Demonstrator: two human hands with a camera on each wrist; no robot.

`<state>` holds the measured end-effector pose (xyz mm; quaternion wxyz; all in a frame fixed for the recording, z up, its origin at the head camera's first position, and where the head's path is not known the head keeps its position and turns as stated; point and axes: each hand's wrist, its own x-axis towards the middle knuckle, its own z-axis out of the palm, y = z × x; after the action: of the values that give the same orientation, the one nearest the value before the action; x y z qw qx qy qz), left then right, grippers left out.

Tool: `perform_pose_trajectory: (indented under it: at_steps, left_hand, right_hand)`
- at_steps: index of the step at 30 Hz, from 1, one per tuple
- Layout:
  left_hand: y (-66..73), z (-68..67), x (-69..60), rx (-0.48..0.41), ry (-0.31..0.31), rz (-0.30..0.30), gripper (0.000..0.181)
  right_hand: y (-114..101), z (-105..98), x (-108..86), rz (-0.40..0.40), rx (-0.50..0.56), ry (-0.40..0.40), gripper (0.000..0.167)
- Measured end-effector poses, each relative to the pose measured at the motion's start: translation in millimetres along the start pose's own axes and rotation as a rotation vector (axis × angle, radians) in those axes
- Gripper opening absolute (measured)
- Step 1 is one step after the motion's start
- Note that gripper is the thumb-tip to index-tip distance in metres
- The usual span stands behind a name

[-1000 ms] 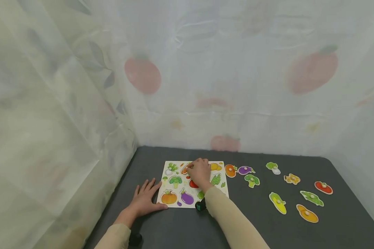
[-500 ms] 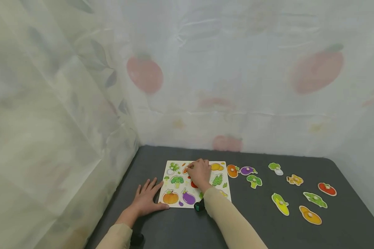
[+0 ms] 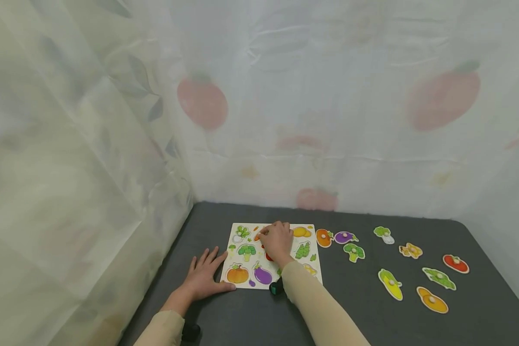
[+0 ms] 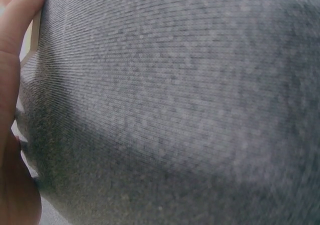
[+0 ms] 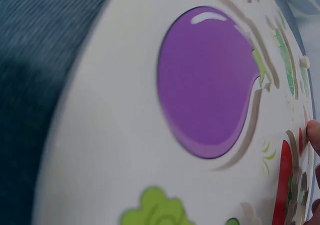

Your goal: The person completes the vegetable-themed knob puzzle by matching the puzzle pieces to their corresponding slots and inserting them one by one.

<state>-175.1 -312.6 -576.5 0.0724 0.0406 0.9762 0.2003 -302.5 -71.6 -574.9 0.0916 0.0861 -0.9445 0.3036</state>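
A white vegetable puzzle board [image 3: 227, 262] lies on the dark table. My left hand [image 3: 201, 278] is spread at the board's left side, thumb at the near corner; the left wrist view shows the thumb [image 4: 22, 15] against the board's edge. Over the board's far half, my right hand [image 3: 278, 242] has its fingers curled down, pinching at an orange carrot piece [image 3: 257, 237], mostly hidden by the fingers. Close in the right wrist view is the purple eggplant recess [image 5: 207, 82], with right-hand fingertips [image 5: 314, 134] at the frame's edge. A knob [image 5: 305, 61] stands on the board beyond.
Several knobbed pieces lie to the board's right, among them a pumpkin [image 3: 324, 238], eggplant [image 3: 345, 237], broccoli [image 3: 353, 252], corn [image 3: 390, 284], pea pod [image 3: 439, 278] and tomato [image 3: 456, 264]. Printed curtains [image 3: 350, 120] hang behind and to the left of the table [image 3: 251, 317].
The head view has swung slightly, so the board and pieces sit a little farther right in it. Both hands keep nearly the same pose, the right still at the orange piece.
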Motion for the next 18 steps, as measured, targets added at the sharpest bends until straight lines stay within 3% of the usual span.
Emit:
perform_pose_trajectory:
  at_steps: [10,14,18]
  left_hand:
    - [2.8,-1.4,-1.7,0.003,0.008,0.014,0.114]
    - [3.9,-3.4,-2.0,-0.002,0.004,0.019,0.112]
    - [5.1,-5.3,-2.6,0.005,-0.008,0.006,0.113]
  right_hand:
    - [1.3,-1.5,-0.4,-0.058,-0.071,0.0,0.011]
    - [4.8,-9.1,-0.4,-0.104,-0.034,-0.051,0.014]
    - [17.0,-23.1,2.4,-0.089,0.062,-0.082,0.024]
